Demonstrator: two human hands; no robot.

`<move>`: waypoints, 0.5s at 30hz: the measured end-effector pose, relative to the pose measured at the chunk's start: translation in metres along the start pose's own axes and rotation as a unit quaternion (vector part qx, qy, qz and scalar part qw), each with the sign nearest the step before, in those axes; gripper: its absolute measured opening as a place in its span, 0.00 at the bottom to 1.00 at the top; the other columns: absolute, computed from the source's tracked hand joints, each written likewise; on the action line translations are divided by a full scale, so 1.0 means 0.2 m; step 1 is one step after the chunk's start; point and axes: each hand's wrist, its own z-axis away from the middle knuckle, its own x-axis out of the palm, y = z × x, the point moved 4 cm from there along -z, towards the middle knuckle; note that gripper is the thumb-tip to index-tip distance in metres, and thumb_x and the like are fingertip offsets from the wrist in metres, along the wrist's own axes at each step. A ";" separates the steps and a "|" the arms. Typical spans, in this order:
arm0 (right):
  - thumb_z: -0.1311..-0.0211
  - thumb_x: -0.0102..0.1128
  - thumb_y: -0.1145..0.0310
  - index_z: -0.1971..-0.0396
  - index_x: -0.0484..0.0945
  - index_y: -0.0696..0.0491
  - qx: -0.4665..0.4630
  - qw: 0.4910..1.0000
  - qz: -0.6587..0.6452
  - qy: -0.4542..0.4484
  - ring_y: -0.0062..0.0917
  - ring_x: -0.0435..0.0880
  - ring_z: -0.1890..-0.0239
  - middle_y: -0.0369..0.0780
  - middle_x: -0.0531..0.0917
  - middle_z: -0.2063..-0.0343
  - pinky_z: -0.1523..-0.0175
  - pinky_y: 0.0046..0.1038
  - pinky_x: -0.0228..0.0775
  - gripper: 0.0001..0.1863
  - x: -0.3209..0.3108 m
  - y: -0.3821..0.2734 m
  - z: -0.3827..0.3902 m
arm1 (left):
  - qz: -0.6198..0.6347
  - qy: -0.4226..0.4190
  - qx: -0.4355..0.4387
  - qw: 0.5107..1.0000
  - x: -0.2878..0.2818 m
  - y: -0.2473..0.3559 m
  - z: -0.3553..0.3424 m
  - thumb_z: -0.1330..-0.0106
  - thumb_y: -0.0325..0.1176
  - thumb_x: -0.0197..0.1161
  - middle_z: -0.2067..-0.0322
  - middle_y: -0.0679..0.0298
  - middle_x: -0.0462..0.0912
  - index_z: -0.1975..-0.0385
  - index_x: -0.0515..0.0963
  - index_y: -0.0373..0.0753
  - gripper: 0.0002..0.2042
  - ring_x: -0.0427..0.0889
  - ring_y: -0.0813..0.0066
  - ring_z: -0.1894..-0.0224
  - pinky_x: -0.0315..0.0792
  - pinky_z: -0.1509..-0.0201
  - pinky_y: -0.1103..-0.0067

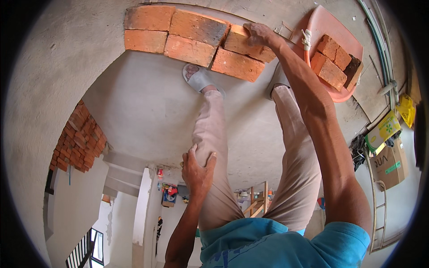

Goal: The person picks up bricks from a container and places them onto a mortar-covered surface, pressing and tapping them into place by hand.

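Several orange bricks (pixel 190 47) lie end to end in two courses against the wall, one with a dark scorched patch. At the right end of the upper course, my right hand (pixel 259 35) grips a brick (pixel 239 39), its fingers bent over the top edge. Under it sits a lower brick (pixel 238 65), slightly offset. My left hand (pixel 196 172) rests on my left knee, fingers apart and holding nothing. My sandalled foot (pixel 197 78) stands close to the lower course.
To the right, a pinkish-red tub (pixel 357 40) with a cord-tied orange handle holds several bricks (pixel 330 70). Pipes (pixel 383 49), a cardboard box (pixel 390 164) and a yellow-green package (pixel 383 129) lie along the right side. A large brick pile (pixel 80 138) stands at left.
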 end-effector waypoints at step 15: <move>0.38 0.55 0.74 0.50 0.73 0.60 0.042 0.978 0.132 0.157 0.45 0.84 0.54 0.50 0.84 0.60 0.59 0.44 0.81 0.16 0.21 -0.16 0.06 | 0.002 0.003 -0.013 1.000 -0.05 0.00 -0.02 0.41 0.45 0.71 0.49 0.50 0.77 0.42 0.74 0.37 0.29 0.76 0.48 0.45 0.70 0.41 0.60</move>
